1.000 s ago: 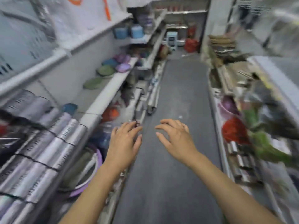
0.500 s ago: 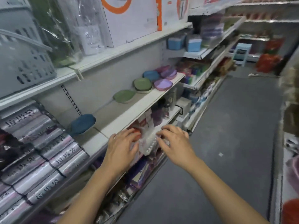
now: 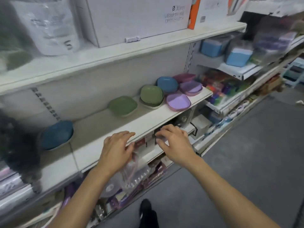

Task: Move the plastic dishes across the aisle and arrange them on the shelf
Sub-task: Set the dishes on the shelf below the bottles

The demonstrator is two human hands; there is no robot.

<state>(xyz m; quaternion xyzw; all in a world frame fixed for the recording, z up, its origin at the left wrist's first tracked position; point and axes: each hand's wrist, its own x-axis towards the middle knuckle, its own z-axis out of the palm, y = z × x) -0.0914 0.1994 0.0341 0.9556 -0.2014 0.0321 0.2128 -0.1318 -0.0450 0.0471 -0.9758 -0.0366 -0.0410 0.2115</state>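
Note:
Plastic dishes lie along the white middle shelf (image 3: 148,119): a blue dish (image 3: 56,134) at the left, a green dish (image 3: 123,105), a stack of green dishes (image 3: 151,95), a purple dish (image 3: 178,102), another blue dish (image 3: 167,84) and more purple dishes (image 3: 190,87) at the right end. My left hand (image 3: 116,149) hovers at the shelf's front edge, fingers spread, holding nothing. Beside it, my right hand (image 3: 174,143) is also empty with its fingers apart, just below the shelf edge. Both hands are short of the dishes.
White boxes (image 3: 136,18) and wrapped goods stand on the shelf above. Packaged items (image 3: 136,175) fill the shelf below my hands. Light blue containers (image 3: 238,55) sit to the right. The grey aisle floor (image 3: 246,162) stretches right; my dark shoe (image 3: 148,213) shows below.
The view has swung from down the aisle to face the left shelf. Both empty hands have come up to the shelf's front edge, and the dishes now sit closer.

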